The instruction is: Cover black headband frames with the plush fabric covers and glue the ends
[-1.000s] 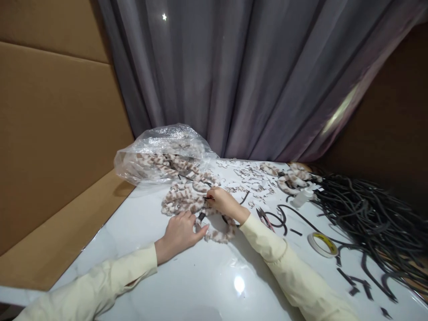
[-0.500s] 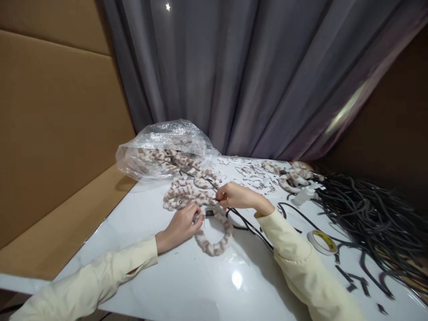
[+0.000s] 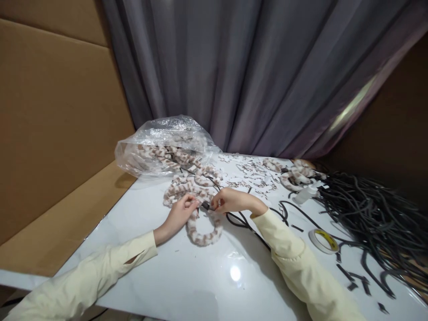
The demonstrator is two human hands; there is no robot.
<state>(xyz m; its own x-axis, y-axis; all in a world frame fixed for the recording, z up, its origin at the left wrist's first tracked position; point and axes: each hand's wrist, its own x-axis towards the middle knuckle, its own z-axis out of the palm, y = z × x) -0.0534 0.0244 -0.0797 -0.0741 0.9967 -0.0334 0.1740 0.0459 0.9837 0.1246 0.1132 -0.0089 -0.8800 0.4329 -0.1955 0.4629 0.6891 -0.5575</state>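
A fluffy brown-and-white ring (image 3: 204,238) hangs in a loop between my hands, just over the white table. My left hand (image 3: 180,215) pinches one end of it. My right hand (image 3: 230,200) pinches the other end, beside a short black piece (image 3: 205,205) that shows in the gap between the two ends. Whether that piece joins both ends I cannot tell. Directly behind my hands lies a pile of similar fluffy strips (image 3: 180,187). Thin black cords (image 3: 241,219) run under my right wrist.
A clear plastic bag (image 3: 160,133) of fluffy strips stands at the back left. Scraps (image 3: 250,174) litter the back. To the right are a white bottle (image 3: 306,193), a tape roll (image 3: 323,241), a heap of black tubing (image 3: 374,214) and cut black bits (image 3: 347,276).
The black piece and the fluffy ring have come up and slightly left. Both hands have shifted, and my left fingers now pinch the ring's end nearer the black piece.
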